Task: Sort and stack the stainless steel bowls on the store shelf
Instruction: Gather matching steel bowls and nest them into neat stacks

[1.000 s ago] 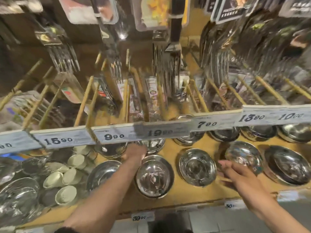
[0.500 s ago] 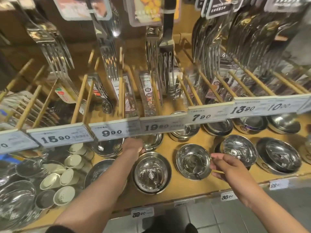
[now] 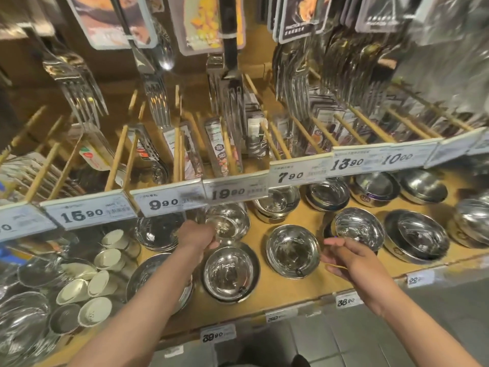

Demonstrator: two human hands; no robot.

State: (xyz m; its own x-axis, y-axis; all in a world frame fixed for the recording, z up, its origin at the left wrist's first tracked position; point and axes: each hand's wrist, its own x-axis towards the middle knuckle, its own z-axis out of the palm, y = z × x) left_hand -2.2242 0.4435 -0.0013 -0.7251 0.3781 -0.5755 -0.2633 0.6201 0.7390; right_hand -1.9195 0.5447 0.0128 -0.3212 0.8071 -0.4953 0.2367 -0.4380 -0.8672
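I have one head-worn wide-angle view, looking forward and steeply down from above my two forearms. It faces the wooden shelf (image 3: pixel 312 290) square on and close, with its front edge below my right hand (image 3: pixel 349 258). Price labels (image 3: pixel 169 203) cross mid-frame above my left hand (image 3: pixel 197 234); hanging cutlery (image 3: pixel 156 99) fills the top, bent by the lens.

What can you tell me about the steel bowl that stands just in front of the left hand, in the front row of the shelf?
The steel bowl is round, shiny metal with a wide flat rim and a deep mirror-like inside that reflects the lights. It stands upright and seems empty, apart from a small dark mark near its front edge. It rests on the wooden shelf, in the front row. The left hand is just behind it, reaching to a bowl further back; whether it touches this rim is unclear. The next bowl on the right stands apart.
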